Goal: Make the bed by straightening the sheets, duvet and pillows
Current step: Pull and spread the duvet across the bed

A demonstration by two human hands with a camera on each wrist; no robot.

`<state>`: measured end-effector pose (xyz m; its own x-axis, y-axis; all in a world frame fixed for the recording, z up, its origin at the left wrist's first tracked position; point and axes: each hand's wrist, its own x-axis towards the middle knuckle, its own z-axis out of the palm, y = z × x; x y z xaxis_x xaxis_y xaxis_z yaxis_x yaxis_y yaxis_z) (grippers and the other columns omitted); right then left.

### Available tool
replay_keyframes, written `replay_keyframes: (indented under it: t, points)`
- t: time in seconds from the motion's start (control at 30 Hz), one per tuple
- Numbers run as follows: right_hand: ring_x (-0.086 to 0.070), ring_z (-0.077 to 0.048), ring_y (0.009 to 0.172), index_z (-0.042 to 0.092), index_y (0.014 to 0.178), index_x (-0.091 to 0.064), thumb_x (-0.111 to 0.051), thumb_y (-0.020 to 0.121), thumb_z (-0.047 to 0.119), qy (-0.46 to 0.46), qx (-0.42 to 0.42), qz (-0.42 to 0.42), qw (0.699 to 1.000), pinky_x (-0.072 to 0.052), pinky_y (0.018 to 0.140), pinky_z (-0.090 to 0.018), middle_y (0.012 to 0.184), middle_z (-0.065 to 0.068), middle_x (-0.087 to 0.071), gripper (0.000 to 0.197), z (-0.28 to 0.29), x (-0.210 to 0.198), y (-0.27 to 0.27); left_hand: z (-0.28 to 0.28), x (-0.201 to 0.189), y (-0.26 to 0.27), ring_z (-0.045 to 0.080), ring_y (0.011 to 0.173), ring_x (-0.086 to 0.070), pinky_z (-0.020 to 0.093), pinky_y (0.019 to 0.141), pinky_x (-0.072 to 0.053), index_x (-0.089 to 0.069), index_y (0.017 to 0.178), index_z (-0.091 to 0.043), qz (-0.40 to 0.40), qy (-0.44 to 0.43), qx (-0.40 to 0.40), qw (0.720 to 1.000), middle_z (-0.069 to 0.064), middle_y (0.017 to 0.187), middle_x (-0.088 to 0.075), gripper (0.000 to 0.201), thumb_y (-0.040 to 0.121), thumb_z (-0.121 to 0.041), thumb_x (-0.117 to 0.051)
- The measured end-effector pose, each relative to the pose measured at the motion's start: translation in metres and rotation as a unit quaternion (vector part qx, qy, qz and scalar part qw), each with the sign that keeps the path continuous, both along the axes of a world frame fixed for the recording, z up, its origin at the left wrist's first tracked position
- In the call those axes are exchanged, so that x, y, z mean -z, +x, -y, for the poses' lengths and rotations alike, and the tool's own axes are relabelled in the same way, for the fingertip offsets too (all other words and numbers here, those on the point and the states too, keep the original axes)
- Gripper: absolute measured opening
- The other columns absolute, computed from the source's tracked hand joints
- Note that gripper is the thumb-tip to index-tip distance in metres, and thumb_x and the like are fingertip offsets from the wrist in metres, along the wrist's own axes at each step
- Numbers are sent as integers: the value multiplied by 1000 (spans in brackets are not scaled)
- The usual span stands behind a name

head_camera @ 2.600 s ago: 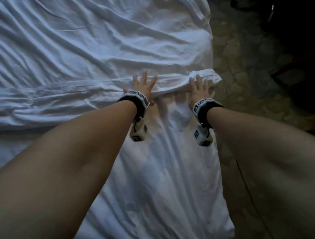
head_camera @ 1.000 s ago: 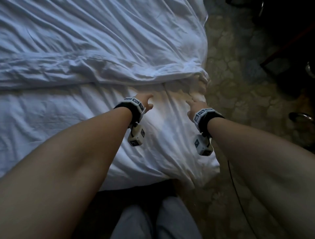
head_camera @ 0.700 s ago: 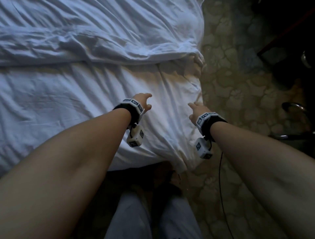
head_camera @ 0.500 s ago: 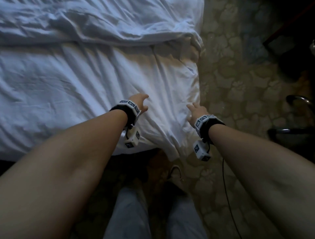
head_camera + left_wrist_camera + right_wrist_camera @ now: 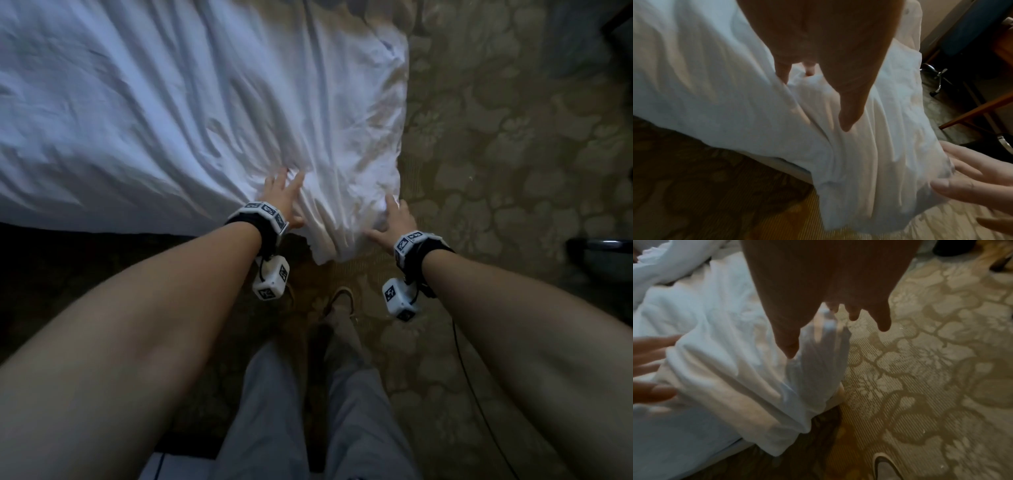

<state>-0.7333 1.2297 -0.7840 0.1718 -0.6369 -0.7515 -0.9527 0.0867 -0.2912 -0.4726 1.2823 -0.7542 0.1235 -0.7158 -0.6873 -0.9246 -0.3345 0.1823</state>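
Head view, nearest first: grey trouser legs (image 5: 308, 404) and a shoe (image 5: 340, 301) stand on a patterned beige carpet (image 5: 496, 144), with both bare forearms reaching forward, each wearing a black wrist band with a white marker cube. Just beyond, the left hand (image 5: 282, 195) lies flat with straight, spread fingers on the top of a white sheet (image 5: 178, 113) near the bed's corner, gripping nothing. The right hand (image 5: 394, 219) has its fingers extended against the side of the same corner, where the cloth hangs off the mattress in a bunched, drooping point (image 5: 329, 246) reaching toward the floor. Between the two hands the fabric gathers in long folds that fan away across the bed. Farther off, the sheet is blurred, crumpled with shallow ridges, bluish-white at left and warmer-lit toward the right edge. A dark metal chair base (image 5: 599, 245) sits on the carpet at far right.
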Motion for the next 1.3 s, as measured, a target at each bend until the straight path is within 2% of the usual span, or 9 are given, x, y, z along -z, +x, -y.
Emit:
replay_keyframes:
  t: [0.17, 0.27, 0.4, 0.57, 0.77, 0.97, 1.13, 1.2, 1.3]
  points:
    - [-13, -27, 147, 32, 152, 12, -88, 58, 42, -13, 124, 102, 987, -25, 117, -51, 160, -4, -8, 137, -14, 34, 4, -12, 29, -7, 44, 144, 12, 59, 117, -10, 20, 147, -39, 18, 44, 24, 999, 8, 158, 24, 129, 65, -57, -78]
    - [-33, -29, 139, 35, 151, 11, -91, 49, 43, -9, 199, 164, 966, -35, 111, -52, 155, -8, -25, 145, -13, 49, 11, -14, 48, -7, 45, 141, 23, 68, 112, -12, 33, 138, -45, 23, 45, 38, 998, 6, 153, 35, 141, 56, -66, -79]
    - [-49, -29, 126, 24, 153, -11, -84, 68, 19, 11, 252, 200, 947, -43, 104, -44, 141, -9, -48, 112, -16, 41, 27, -27, 52, -16, 45, 138, 29, 72, 107, -13, 41, 125, -54, 28, 17, 28, 999, 7, 148, 42, 140, 50, -73, -76]
    - [-56, -30, 117, 13, 140, -45, -71, 74, 9, 8, 241, 178, 954, -46, 100, -39, 128, -13, -60, 71, -14, -8, 34, -38, 14, -37, 44, 141, 23, 77, 103, -15, 22, 142, -50, -35, 39, 24, 998, 2, 155, 32, 138, 51, -67, -81]
    - [-59, -22, 91, 1, 111, -67, -66, 83, 7, -11, 265, 227, 937, -48, 76, -32, 99, -10, -65, 29, 19, -123, 39, -28, -73, -60, 44, 138, -21, 60, 108, -32, 10, 150, -34, -70, -48, 23, 996, 11, 157, -9, 134, 56, -57, -82]
    - [-59, -23, 87, 1, 112, -67, -68, 82, 7, -54, 258, 251, 931, -46, 67, -29, 93, -9, -63, 31, 55, -237, 53, 10, -204, -36, 32, 115, -58, 34, 90, -44, -57, 125, -39, -64, -174, -51, 981, 7, 129, -60, 36, 89, -33, -57]
    - [-59, -25, 105, 10, 126, -60, -65, 74, 28, -146, 147, 227, 952, -47, 83, -31, 112, -9, -61, 55, 97, -314, 83, 57, -296, 4, 34, 121, -54, 35, 95, -43, -60, 125, -31, -30, -219, -69, 973, 12, 132, -58, 36, 92, -19, -52]
    - [-51, -27, 123, 23, 142, -44, -62, 82, 26, -178, 115, 233, 949, -43, 101, -33, 139, -11, -48, 63, 120, -344, 94, 82, -326, 13, 34, 122, -53, 35, 96, -42, -57, 130, -30, -12, -228, -81, 970, 9, 135, -56, 37, 95, -20, -50]
    - [-41, -35, 131, 35, 146, -35, -58, 88, 39, -217, -1, 192, 957, -36, 105, -34, 151, -13, -27, 62, 161, -382, 106, 123, -366, 21, 34, 119, -54, 37, 97, -43, -60, 126, -27, 16, -236, -97, 967, 11, 133, -58, 35, 94, -19, -49]
